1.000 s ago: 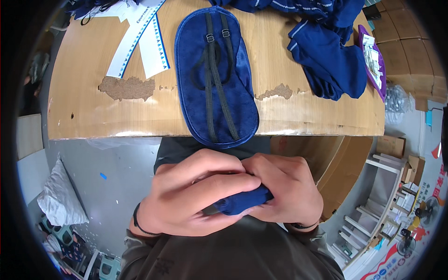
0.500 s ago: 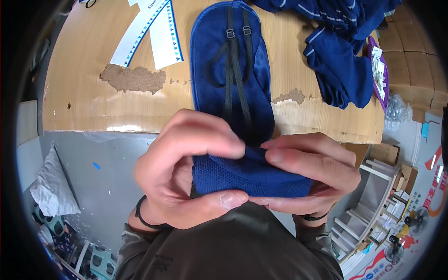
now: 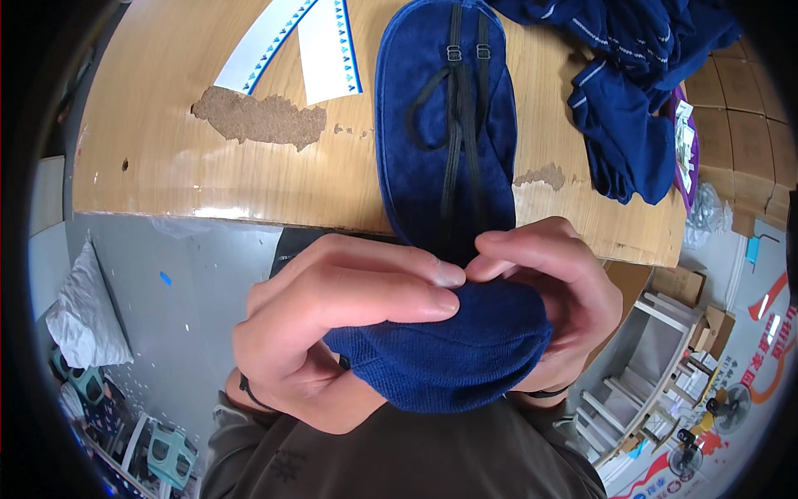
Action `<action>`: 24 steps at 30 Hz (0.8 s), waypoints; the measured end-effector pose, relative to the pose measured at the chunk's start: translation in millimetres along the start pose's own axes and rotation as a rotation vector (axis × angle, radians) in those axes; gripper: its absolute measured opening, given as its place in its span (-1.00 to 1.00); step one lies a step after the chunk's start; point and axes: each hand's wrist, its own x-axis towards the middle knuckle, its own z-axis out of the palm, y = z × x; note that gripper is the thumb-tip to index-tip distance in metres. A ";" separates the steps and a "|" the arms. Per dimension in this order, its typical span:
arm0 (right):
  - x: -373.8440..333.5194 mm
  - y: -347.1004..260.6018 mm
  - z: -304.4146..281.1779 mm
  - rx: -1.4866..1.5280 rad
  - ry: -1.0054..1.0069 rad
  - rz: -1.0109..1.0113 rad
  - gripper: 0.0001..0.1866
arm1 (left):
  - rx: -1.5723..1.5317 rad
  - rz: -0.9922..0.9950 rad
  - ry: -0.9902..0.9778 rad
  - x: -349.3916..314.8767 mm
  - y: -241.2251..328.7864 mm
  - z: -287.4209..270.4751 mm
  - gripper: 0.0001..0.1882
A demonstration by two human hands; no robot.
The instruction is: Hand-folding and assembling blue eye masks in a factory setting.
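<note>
Close in front of me I hold a folded dark blue knitted sock (image 3: 461,358), its rounded side bulging toward my body. My left hand (image 3: 324,324) is closed on its left part, with the fingers bent over the top. My right hand (image 3: 573,299) curls round the right side, its fingertips meeting the left ones at the upper edge. Part of the sock is hidden behind the fingers. Beyond my hands, a long dark blue eye mask (image 3: 407,175) with black elastic straps and small adjusters lies at the table's front edge.
The wooden table (image 3: 150,179) has peeled patches. White paper bands with blue trim (image 3: 328,62) lie at the back left. A pile of dark blue knitted socks (image 3: 628,137) is at the right, beside a purple container (image 3: 687,158). Cartons (image 3: 740,133) are stacked beyond.
The sock has gone from a flat folded band to a rounder bundle bulging toward me. My fingertips have come together at its top edge. The view has shifted slightly.
</note>
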 end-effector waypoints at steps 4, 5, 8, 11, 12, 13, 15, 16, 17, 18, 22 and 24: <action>-7.7 7.6 0.7 0.009 -0.002 -0.083 -0.52 | -0.048 0.028 0.016 -9.5 -5.1 6.5 -0.68; -11.3 9.5 2.5 0.049 0.025 -0.134 -0.57 | 0.015 -0.073 0.068 -8.7 3.0 10.6 -0.66; -16.1 15.1 10.4 0.076 0.061 -0.305 -0.63 | -0.018 -0.318 0.109 -9.9 10.6 14.0 -0.56; -25.9 6.3 17.0 0.001 0.049 -0.310 -0.63 | -0.227 -0.569 -0.185 -22.6 12.6 -14.3 -0.46; -31.2 7.4 21.7 0.015 0.062 -0.339 -0.62 | -0.225 -0.572 -0.186 -27.8 12.1 -17.9 -0.46; -34.0 6.8 21.5 0.051 0.012 -0.323 -0.63 | -0.204 -0.477 -0.177 -31.4 12.3 -18.7 -0.51; -40.3 -1.3 29.4 0.020 0.059 -0.204 -0.61 | -0.145 -0.358 -0.104 -31.0 17.1 -13.4 -0.63; -44.0 -2.4 34.3 0.002 0.099 -0.095 -0.58 | -0.136 -0.360 -0.099 -34.8 15.5 -13.8 -0.63; -41.0 -3.7 31.2 0.004 0.005 0.002 -0.49 | -0.088 -0.292 -0.083 -38.8 11.3 -14.5 -0.62; -41.7 -0.2 27.2 0.031 -0.112 0.061 -0.46 | -0.040 -0.225 -0.068 -42.5 7.8 -15.6 -0.60; -53.7 7.3 21.0 0.055 -0.159 0.131 -0.52 | -0.087 -0.238 -0.215 -51.2 -8.6 -25.6 -0.53; -61.1 12.3 19.7 0.050 -0.172 0.168 -0.54 | -0.254 -0.552 -0.208 -63.0 -8.6 -24.1 -0.43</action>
